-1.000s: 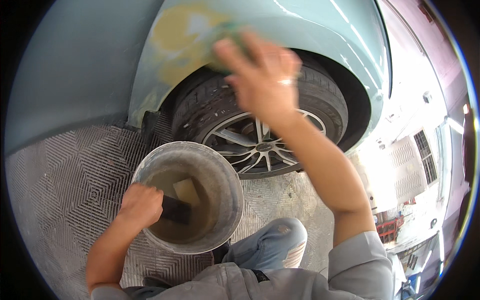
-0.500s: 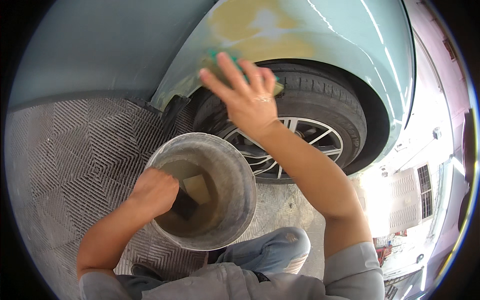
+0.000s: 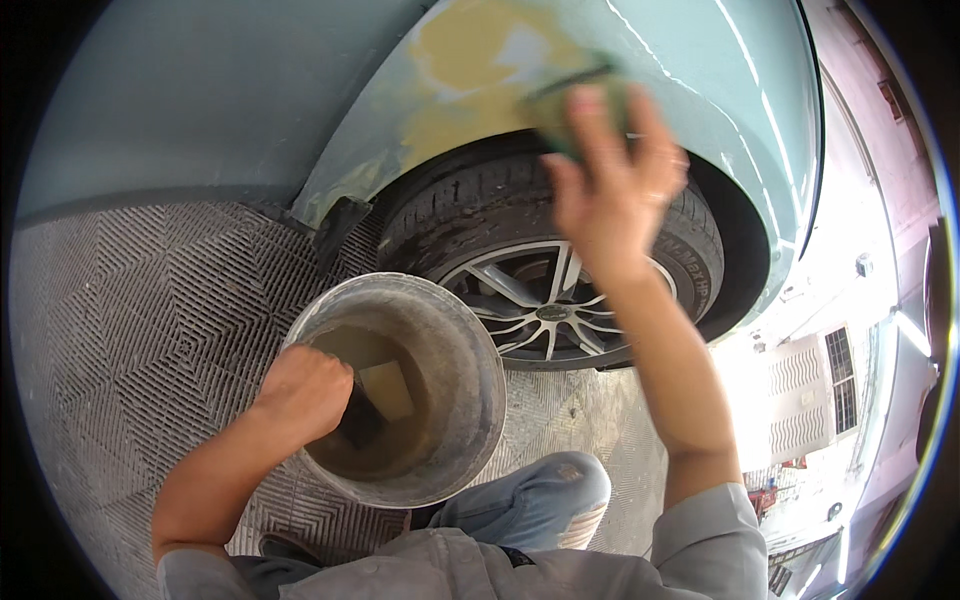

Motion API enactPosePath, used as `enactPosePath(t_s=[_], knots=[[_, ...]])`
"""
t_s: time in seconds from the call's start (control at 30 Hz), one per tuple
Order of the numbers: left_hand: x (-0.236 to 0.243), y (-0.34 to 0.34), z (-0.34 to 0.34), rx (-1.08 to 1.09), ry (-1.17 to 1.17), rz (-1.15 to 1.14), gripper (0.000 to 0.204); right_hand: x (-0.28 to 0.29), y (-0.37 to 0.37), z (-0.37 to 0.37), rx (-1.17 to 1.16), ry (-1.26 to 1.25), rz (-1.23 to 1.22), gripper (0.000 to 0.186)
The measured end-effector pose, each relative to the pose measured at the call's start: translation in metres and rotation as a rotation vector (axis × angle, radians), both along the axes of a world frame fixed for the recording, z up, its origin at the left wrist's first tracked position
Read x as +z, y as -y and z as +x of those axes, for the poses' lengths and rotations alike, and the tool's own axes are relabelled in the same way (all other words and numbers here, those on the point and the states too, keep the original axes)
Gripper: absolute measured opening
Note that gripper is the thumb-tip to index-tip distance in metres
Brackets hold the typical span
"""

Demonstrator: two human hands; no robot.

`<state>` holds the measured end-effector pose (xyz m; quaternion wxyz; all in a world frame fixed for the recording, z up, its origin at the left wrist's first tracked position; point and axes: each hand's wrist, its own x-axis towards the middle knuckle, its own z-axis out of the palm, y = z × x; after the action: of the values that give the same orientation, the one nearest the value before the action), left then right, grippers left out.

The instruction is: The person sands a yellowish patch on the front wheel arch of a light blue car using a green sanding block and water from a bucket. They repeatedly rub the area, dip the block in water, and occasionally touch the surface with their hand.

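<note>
Evidently faces a pale green fender (image 3: 690, 95), mottled yellow above the wheel (image 3: 553, 313), with the bucket (image 3: 470, 380) just beside, presumably to have murky water (image 3: 405, 440) handy. Holds the right hand (image 3: 622, 190) spread and the left hand (image 3: 308, 392) curled tight: the one across the pad (image 3: 550, 114), low on the fender, likely for even pressure on the curve; the other around a dark piece (image 3: 367, 410) in the bucket, perhaps to steady it. As for the pad, looks dull green, darker along the top edge, too blurred to tell more; as for the block (image 3: 387, 391) beside the dark piece, looks pale and square-cornered.
</note>
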<state>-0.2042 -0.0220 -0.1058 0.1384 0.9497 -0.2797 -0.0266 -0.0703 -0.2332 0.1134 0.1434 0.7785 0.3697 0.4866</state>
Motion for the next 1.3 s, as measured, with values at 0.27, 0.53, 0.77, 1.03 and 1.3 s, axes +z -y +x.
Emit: enactPosePath(t_s=[0.27,0.53,0.77,1.03,1.3], knots=[[0.002,-0.002,0.001,-0.023,-0.004,0.044,0.015,-0.030,-0.038,0.002,-0.010,-0.068,-0.279,0.062],[-0.001,0.000,0.000,-0.013,-0.002,0.024,0.011,0.012,-0.005,0.002,0.018,0.129,0.248,0.069],[0.003,-0.002,-0.001,-0.003,0.077,0.009,0.010,-0.039,-0.051,-0.003,-0.056,-0.118,-0.087,0.067],[-0.002,-0.003,-0.002,-0.015,0.075,-0.047,0.009,0.011,0.006,0.003,0.040,0.087,0.144,0.069],[-0.001,-0.001,0.001,-0.005,0.008,-0.036,0.011,-0.060,-0.047,0.009,0.025,-0.040,-0.396,0.060]])
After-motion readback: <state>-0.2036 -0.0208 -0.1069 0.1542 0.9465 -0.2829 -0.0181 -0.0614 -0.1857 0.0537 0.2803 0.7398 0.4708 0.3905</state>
